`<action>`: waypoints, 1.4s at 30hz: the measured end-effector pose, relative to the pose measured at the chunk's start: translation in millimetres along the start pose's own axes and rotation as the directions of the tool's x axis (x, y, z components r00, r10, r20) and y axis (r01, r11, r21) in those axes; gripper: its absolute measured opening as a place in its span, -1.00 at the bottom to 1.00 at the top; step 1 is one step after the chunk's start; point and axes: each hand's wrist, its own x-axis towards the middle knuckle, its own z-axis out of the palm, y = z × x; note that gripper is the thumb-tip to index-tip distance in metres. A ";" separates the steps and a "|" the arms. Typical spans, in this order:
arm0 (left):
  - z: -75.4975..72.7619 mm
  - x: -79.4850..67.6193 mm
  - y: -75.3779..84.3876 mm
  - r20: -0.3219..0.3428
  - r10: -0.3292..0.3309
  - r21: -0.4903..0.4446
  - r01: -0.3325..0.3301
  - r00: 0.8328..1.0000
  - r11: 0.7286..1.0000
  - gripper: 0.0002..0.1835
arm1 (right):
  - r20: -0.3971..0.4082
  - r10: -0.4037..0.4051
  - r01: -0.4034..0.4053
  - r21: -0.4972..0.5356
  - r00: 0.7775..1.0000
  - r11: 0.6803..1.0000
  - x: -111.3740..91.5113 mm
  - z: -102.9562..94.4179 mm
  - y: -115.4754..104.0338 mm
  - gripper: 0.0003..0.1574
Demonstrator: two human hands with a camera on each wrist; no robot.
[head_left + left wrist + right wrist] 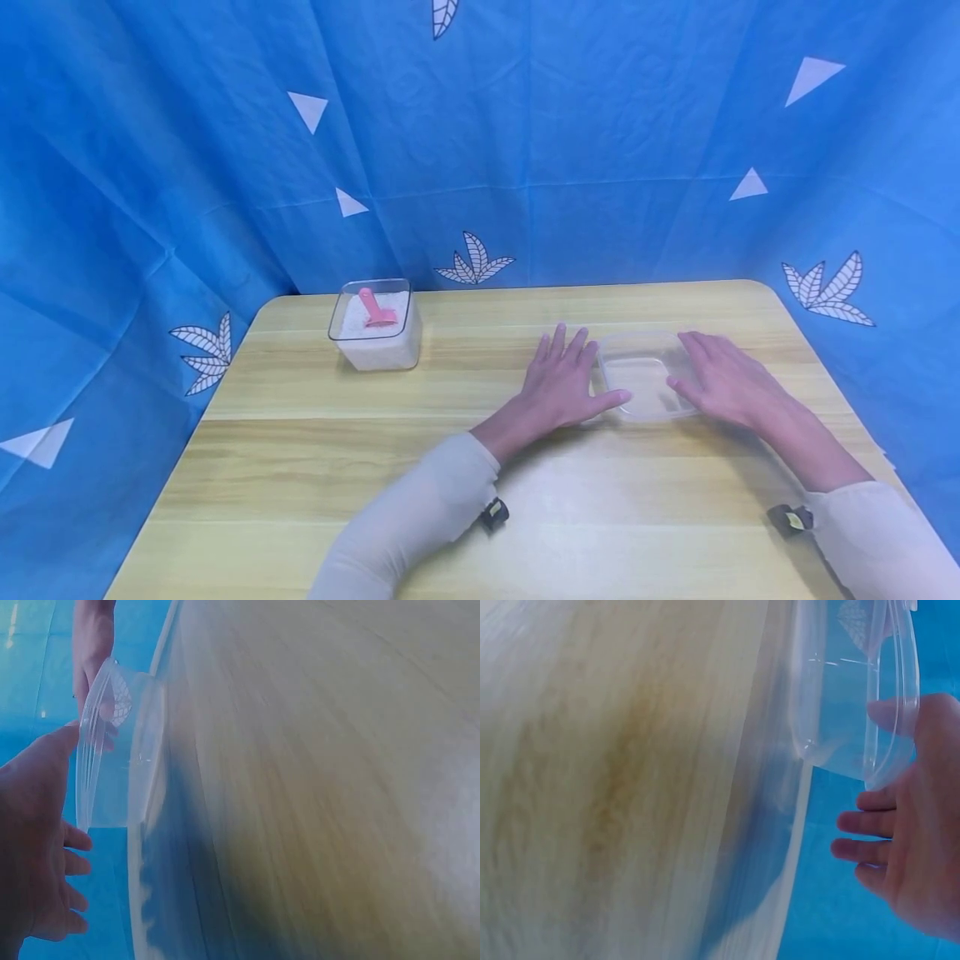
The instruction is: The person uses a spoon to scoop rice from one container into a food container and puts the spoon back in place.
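A clear plastic container (651, 392) sits on the right half of the table. At its left side is my left hand (561, 385), fingers spread and pointing away, thumb reaching over the near left rim. My right hand (731, 379) is at the opposite side, its thumb crossing the right rim and its fingers extended along the edge. In the right wrist view, the fingers (866, 823) stay outside the container wall, slightly bent and apart. The left wrist view shows the left thumb right at the container's rim (91, 750). Both hands are loosely opened around it.
A clear square box (382, 354) of white granular material stands at the back left, with a pink scoop (377, 312) lying on top. The wooden table (300, 475) ends at a blue patterned curtain (600, 125) behind and at both sides.
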 end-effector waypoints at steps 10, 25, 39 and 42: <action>7.4 3.6 10.0 -0.031 -0.026 0.004 0.026 0.999 1.000 0.08 | 0.004 -0.020 0.020 0.030 1.000 0.999 2.6 4.2 1.8 -0.04; 19.5 9.9 19.4 -0.106 -0.005 0.138 0.020 0.994 0.990 -0.32 | -0.069 -0.067 0.068 0.020 0.995 0.997 2.6 15.7 6.8 -0.12; 12.0 9.7 22.0 -0.100 0.017 0.184 0.001 0.995 0.983 -0.50 | -0.078 -0.082 0.081 -0.016 0.994 0.997 3.6 13.3 5.5 -0.24; 10.5 10.3 21.4 -0.084 0.022 0.227 -0.002 0.996 0.974 -0.47 | -0.061 -0.073 0.072 -0.014 0.995 0.997 4.0 12.0 4.1 -0.25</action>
